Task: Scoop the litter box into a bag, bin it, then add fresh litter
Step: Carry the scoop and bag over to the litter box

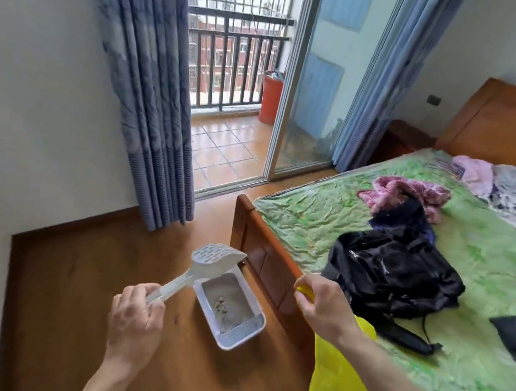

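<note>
A white litter box (257,324) sits on the wooden floor beside the bed's footboard, holding grey litter with a few dark clumps (221,304) near its middle. My left hand (135,313) grips the handle of a white slotted scoop (216,257), whose head hangs in the air above the box's far end. My right hand (323,305) holds the gathered top of a yellow plastic bag (338,384), which hangs down below my forearm to the right of the box.
A wooden bed (262,260) with a green sheet stands on the right, carrying a black backpack (392,275) and loose clothes. Blue curtains (151,103) flank an open sliding door to a tiled balcony with an orange-red bin (270,100). White walls close the left.
</note>
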A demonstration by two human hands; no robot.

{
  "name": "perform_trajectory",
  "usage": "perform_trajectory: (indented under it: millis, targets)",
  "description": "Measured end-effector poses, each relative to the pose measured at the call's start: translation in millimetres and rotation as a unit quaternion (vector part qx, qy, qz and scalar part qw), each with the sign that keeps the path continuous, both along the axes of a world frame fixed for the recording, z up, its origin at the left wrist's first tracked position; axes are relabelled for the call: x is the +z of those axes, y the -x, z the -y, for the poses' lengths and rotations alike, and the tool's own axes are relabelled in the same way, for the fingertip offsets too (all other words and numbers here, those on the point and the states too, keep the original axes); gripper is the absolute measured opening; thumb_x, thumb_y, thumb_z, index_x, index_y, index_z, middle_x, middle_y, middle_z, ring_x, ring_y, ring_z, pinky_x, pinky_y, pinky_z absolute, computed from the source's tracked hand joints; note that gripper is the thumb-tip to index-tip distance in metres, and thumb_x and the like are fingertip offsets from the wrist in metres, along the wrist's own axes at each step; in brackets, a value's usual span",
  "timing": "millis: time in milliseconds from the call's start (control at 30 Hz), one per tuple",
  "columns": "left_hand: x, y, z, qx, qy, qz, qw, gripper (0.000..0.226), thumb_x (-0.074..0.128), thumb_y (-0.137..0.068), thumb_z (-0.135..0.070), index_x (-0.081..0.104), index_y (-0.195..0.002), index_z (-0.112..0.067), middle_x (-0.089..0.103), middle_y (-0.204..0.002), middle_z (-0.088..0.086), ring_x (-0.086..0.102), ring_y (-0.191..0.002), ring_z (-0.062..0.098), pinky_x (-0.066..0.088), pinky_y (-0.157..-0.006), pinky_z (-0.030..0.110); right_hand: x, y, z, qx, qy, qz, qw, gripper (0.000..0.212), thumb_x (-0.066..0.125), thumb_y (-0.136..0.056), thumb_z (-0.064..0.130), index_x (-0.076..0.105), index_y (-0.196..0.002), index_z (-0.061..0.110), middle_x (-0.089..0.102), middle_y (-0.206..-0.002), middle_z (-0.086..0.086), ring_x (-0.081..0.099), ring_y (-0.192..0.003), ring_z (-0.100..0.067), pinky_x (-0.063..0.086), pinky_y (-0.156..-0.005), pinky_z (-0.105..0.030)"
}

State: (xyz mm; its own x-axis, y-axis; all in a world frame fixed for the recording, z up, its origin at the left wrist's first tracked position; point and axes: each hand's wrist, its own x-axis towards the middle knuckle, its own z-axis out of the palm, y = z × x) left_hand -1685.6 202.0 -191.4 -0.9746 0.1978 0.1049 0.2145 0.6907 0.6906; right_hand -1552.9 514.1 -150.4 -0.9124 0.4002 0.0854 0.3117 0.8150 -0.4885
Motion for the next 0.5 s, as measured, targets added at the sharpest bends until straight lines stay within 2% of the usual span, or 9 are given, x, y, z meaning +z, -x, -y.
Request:
perform_trajectory:
  millis: [133, 233, 500]
  targets:
    - [-12, -13, 25, 0.035, -0.011, 0.015, 0.999, 0.054, 0.026, -0.078, -0.048, 0.064, -0.102, -0.018, 0.061, -0.101, 0.002, 0.046, -0.091, 0.022, 0.042, -0.087, 0.041, 3, 21, 20, 0.037, -0.012, 0.016, 0.999, 0.011, 0.062, -0.084, 0.024, 0.065, -0.094, 0.027, 0.068, -0.093, 0.008, 0.062, -0.088, -0.012, 0.050, -0.079, -0.028]
    - [-13, -13, 30, 0.057, 0.000, 0.004, 0.998, 0.052, 0.027, -0.080, -0.046, 0.065, -0.101, -0.015, 0.061, -0.099, 0.001, 0.048, -0.089, 0.023, 0.044, -0.087, 0.045, 3, 37, 20, 0.059, -0.006, -0.002, 0.998, 0.012, 0.063, -0.084, 0.020, 0.067, -0.095, 0.023, 0.068, -0.093, 0.005, 0.063, -0.087, -0.014, 0.051, -0.078, -0.029]
    - [-14, -22, -4, 0.125, 0.030, -0.011, 0.992, 0.037, 0.037, -0.087, -0.035, 0.064, -0.103, -0.015, 0.062, -0.104, 0.003, 0.048, -0.091, 0.023, 0.050, -0.082, 0.045, -13, 67, -16, 0.148, 0.018, -0.034, 0.988, 0.012, 0.065, -0.081, 0.016, 0.064, -0.090, 0.024, 0.067, -0.087, 0.006, 0.062, -0.081, -0.014, 0.052, -0.071, -0.033]
